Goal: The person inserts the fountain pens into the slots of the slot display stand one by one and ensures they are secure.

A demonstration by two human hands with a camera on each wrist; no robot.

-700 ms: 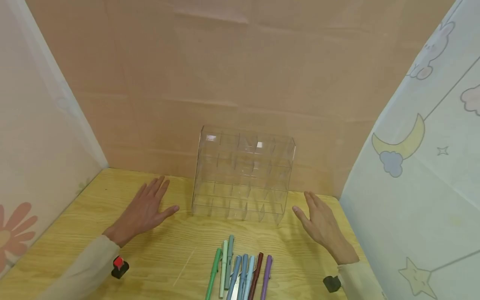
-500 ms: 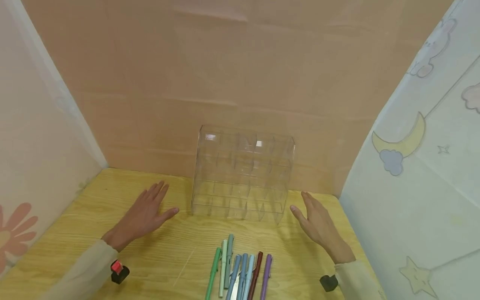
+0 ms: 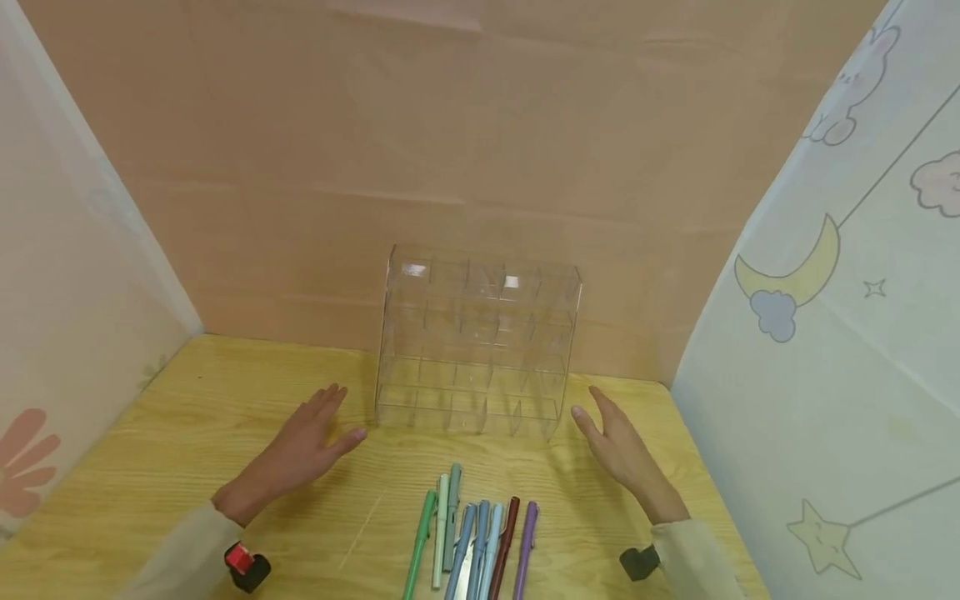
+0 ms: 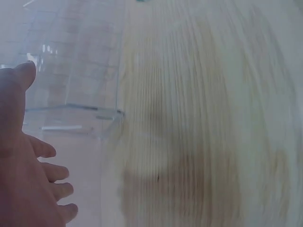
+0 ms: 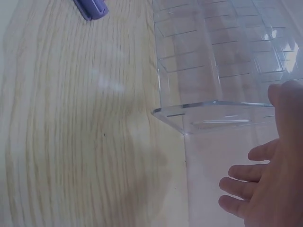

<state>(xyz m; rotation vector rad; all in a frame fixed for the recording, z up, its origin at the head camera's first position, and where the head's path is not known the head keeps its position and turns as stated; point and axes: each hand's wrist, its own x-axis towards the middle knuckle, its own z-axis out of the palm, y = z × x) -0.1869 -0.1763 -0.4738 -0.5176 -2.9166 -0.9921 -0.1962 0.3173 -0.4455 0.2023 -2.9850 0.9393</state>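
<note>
A clear plastic organizer (image 3: 472, 333) with rows of small compartments stands at the back of the wooden table, nothing in its slots. My left hand (image 3: 300, 446) hovers to its left, fingers extended and thumb apart, holding nothing. On the other side, my right hand (image 3: 626, 450) reaches toward the organizer's right side with its fingers loosely straight, also holding nothing. In the left wrist view, the organizer (image 4: 71, 61) lies just past the thumb. Its side panel (image 5: 213, 116) shows near my right fingers in the right wrist view.
Several pens lie in front of the organizer: a green pen (image 3: 420, 542), a mint pen (image 3: 440, 529), blue ones, a dark red pen (image 3: 507, 542) and a purple pen (image 3: 527, 546). A pinkish-tan sheet (image 3: 480, 150) hangs behind; a patterned sheet (image 3: 825, 375) borders the right.
Both hands have drawn inward toward the organizer, the left one also slightly back toward me. The head view has shifted a little. Pens and organizer stay in place.
</note>
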